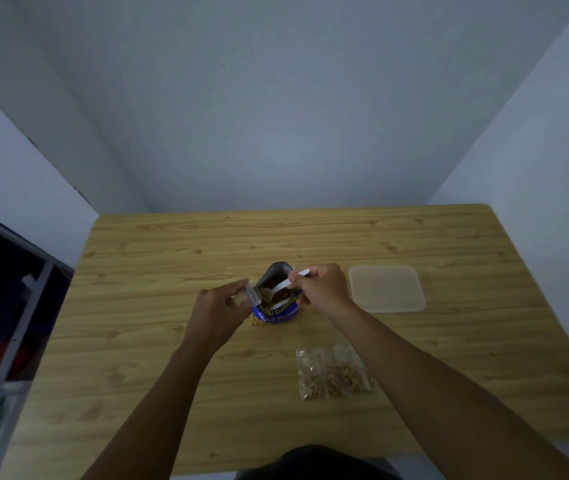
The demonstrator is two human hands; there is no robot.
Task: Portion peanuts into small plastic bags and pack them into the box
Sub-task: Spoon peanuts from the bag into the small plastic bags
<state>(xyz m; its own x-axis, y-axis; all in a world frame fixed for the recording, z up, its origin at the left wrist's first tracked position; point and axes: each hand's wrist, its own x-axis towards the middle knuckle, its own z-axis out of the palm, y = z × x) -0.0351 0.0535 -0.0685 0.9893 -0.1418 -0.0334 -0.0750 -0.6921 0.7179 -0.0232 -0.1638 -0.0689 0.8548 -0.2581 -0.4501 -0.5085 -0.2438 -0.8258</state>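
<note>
A blue foil peanut pouch [278,311] stands open on the pale wooden tabletop [172,244]. The right hand [321,287] pinches the handle of a white plastic spoon [281,287], whose bowl is down among the nuts. The left hand [217,306] has its fingers curled round a small clear plastic bag [246,295], held just beside the pouch mouth. What look like two filled clear bags of peanuts [333,372] lie nearer the person. The translucent plastic box [387,289] sits to the right, well apart from them. To scoop well, lift a modest, level spoonful. Keep the little bag's mouth spread and close against the pouch rim so strays fall back in, then tip slowly.
</note>
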